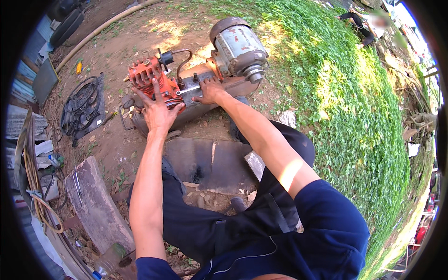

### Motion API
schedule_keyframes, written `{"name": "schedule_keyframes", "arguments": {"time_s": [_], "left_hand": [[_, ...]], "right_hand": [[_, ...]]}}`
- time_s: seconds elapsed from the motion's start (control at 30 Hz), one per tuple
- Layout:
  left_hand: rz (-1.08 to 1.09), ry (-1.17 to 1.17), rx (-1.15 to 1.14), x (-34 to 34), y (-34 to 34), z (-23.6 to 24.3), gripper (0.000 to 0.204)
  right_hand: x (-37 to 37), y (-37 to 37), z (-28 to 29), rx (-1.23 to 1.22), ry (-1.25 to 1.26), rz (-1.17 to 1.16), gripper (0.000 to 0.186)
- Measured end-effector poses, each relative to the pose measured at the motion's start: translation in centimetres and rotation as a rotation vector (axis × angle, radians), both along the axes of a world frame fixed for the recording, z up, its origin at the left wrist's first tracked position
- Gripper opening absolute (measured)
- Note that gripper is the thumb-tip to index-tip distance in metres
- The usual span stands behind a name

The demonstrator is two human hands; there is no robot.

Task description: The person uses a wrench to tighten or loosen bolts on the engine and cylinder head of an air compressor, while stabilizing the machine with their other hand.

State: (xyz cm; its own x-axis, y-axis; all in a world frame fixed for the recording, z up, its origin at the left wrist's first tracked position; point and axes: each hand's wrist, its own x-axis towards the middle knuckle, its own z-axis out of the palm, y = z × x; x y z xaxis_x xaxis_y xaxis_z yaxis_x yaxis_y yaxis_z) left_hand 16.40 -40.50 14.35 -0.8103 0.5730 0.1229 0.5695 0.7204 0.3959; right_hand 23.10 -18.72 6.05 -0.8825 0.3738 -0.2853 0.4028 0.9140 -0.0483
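The red compressor pump point(148, 74) sits atop the tank point(195, 113), the left hand point(157, 111) spread wide against it, while the right hand point(211, 91) holds a wrench point(188, 88) just right of the pump. Farther right of the pump, the motor point(239, 44) is already mounted; the wrench work looks unfinished.

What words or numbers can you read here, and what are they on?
I can't read any.
Grey motor: no readable writing.
Red pump: no readable writing.
Wrench at the right hand: too small to tell.
Yellow bottle: too small to tell.
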Motion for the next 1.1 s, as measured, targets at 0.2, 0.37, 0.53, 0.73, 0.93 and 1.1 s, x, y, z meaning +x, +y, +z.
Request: {"name": "schedule_keyframes", "arguments": {"time_s": [0.2,0.37,0.53,0.73,0.93,1.1], "left_hand": [[0.032,0.077,-0.039,0.3,0.4,0.1,0.132],[-0.001,0.293,0.005,0.3,0.0,-0.6,0.128],[-0.021,0.116,0.026,0.7,0.2,-0.2,0.129],[0.008,0.050,0.000,-0.1,0.1,0.3,0.130],[0.031,0.051,0.016,0.1,0.0,-0.2,0.129],[0.025,0.142,0.056,0.0,-0.5,-0.7,0.129]], "right_hand": [[0.5,0.1,-0.3,0.001,0.037,0.002,0.094],[0.5,0.1,-0.2,-0.014,0.062,0.021,0.094],[0.9,0.1,-0.7,0.005,0.055,0.012,0.100],[-0.5,0.0,0.1,0.020,-0.022,0.043,0.104],[0.1,1.6,-2.3,0.040,0.229,0.091,0.075],[-0.2,1.9,-3.5,0.016,0.384,0.079,0.057]]}}
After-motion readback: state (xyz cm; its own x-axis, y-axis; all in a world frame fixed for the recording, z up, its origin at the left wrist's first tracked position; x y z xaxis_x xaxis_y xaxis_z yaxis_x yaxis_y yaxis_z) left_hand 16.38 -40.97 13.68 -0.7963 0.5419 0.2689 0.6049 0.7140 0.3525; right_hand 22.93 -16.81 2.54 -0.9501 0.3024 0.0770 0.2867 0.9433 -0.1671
